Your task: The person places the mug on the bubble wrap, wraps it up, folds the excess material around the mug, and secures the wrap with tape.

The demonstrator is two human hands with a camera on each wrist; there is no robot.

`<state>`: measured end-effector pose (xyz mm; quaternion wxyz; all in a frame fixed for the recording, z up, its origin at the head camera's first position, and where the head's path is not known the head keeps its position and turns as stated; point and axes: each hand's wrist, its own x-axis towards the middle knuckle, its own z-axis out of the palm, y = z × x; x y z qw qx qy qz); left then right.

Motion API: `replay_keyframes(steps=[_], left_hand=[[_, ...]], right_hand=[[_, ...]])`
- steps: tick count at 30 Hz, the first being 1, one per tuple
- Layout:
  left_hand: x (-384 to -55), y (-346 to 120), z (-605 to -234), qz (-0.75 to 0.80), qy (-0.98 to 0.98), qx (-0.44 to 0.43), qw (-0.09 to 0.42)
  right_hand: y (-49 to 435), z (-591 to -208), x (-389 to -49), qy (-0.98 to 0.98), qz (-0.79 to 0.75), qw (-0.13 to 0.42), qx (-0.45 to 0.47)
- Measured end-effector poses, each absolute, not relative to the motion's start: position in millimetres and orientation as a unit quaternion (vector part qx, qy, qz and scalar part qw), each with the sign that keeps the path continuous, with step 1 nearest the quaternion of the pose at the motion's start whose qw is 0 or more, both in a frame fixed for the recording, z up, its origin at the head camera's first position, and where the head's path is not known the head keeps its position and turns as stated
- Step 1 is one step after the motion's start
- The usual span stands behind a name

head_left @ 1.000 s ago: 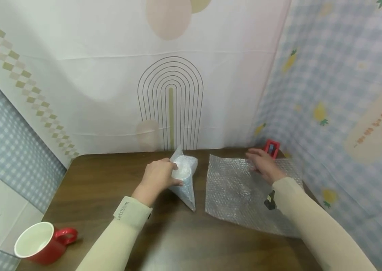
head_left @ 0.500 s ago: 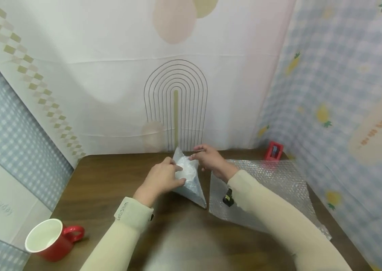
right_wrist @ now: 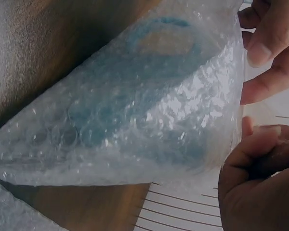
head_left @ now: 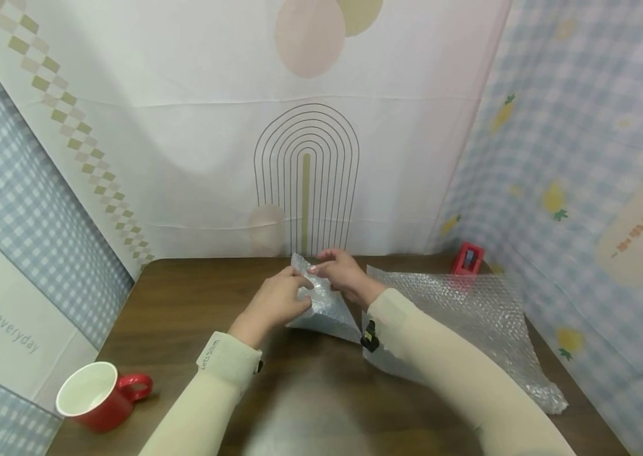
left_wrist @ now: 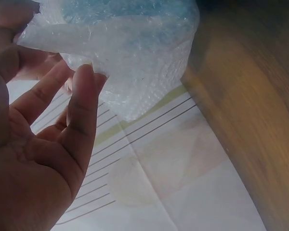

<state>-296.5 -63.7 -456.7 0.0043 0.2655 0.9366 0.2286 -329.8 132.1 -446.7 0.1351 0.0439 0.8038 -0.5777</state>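
Observation:
A blue mug [right_wrist: 120, 82] with a looped handle shows through its bubble wrap cover [head_left: 324, 310], near the back middle of the table. My left hand [head_left: 275, 301] pinches the cover's far edge from the left; in the left wrist view its fingertips [left_wrist: 84, 72] lie against the wrap's edge. Opposite it, my right hand [head_left: 346, 275] has curled fingers gripping the same far edge, which the right wrist view shows beside the bent thumb and fingers [right_wrist: 255, 159]. A pointed end of the wrap extends toward the front right.
A loose sheet of bubble wrap [head_left: 458, 310] lies to the right, partly under my right sleeve [head_left: 429, 354]. A red tape dispenser-like object [head_left: 467, 259] stands at the back right corner. A red mug [head_left: 107, 405] with a white inside stands front left. Cloth curtains [head_left: 201, 158] enclose the table.
My right hand has moved left from above the loose sheet to the wrapped mug. The cover's pointed front end has swung to the right, while my left hand stays at the bundle.

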Motion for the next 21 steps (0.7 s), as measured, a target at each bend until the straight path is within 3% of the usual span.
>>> replay_keyframes(steps=[8,21], left_hand=[[-296.4,-62.8,-455.4,0.22,0.941,0.259,-0.008],[-303.8,-62.8,-457.8,0.233,0.94,0.248,-0.023]], right_hand=[[135.4,-440.4,-327.0,0.789,-0.598,0.138,0.016],[128.4,-446.5,-325.1,0.74,-0.646,0.188,-0.01]])
